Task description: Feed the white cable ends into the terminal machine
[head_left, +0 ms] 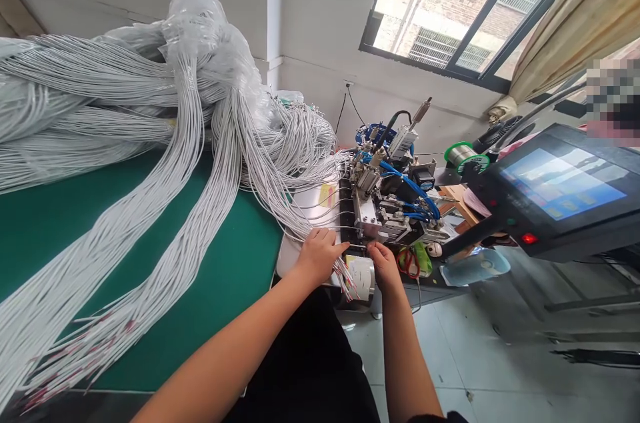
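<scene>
My left hand point(319, 255) is closed around a bundle of thin white cables point(293, 223), whose reddish-tipped ends point(346, 279) stick out below the palm. A single white cable point(358, 246) runs from my left thumb towards my right hand point(383, 264). The right thumb and fingers pinch it near its end, at the front edge of a bench machine point(369, 213) with metal blocks and blue air tubes. The very tip of the cable is hidden by the fingers. Several cables lie side by side along the machine's dark left edge.
Large bundles of white cables point(175, 163), partly wrapped in plastic, cover much of the green table point(250, 243). At right are a control screen point(565, 183), a solder spool point(466, 158), red-handled scissors point(409, 263) and a clear tray point(475, 269). A person is partly visible at far right.
</scene>
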{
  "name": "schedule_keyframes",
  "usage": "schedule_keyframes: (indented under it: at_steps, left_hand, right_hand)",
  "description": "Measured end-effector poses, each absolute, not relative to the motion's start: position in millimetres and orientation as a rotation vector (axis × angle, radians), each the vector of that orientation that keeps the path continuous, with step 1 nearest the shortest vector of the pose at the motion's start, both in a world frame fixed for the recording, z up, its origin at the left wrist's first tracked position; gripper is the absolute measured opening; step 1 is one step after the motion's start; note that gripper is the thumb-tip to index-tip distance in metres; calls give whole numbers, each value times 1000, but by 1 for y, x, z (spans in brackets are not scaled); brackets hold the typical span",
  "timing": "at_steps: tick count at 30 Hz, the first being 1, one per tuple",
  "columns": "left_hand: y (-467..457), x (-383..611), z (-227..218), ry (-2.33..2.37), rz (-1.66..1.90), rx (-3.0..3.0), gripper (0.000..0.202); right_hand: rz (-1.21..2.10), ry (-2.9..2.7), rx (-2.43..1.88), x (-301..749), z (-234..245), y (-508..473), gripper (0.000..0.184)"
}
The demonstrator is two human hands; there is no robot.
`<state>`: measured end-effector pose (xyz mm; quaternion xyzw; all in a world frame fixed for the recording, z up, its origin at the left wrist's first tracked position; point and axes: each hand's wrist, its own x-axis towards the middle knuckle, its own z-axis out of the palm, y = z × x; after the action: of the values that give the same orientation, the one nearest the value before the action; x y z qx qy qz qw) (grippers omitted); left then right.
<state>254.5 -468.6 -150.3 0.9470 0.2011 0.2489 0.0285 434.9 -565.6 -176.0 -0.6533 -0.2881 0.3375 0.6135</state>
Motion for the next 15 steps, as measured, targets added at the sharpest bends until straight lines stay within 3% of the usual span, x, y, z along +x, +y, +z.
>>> schedule_keyframes:
  at_steps: [9,15]
  left_hand:
    - [-469,254,-151,635,773,2898,33]
    - [-468,253,-150,636,756,2896,29]
  right_hand:
    - [787,-595,-1499,427,-176,-572,38]
    - [262,-725,-1752,406,-145,-595,37]
